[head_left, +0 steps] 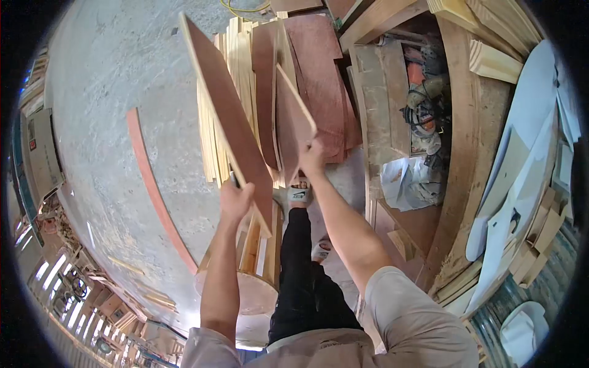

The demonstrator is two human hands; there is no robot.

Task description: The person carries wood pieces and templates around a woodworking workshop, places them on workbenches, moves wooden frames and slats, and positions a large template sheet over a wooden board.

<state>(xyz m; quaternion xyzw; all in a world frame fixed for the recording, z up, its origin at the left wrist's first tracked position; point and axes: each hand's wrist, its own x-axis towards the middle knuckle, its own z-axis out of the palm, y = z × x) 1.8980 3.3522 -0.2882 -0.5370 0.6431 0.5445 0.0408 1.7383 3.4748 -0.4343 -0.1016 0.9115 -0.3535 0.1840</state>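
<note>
My left hand [236, 199] is closed on the lower left edge of a long reddish-brown board [230, 116], tilted on its edge; a small dark object shows at that hand. With my right hand [313, 158] I grip the lower end of a shorter brown panel [293, 126], which is also tilted. Beneath and beyond both boards lie a stack of pale wood strips [244, 67] and some reddish sheets [316, 73]. The far ends of the boards point away from me.
On the right, a wooden bench [380, 92] has a compartment with power tools [423, 113] and crumpled paper [412, 184]. A curved reddish strip [153, 190] lies on the concrete floor at left. A round-ended wooden piece [248, 291] stands by my legs.
</note>
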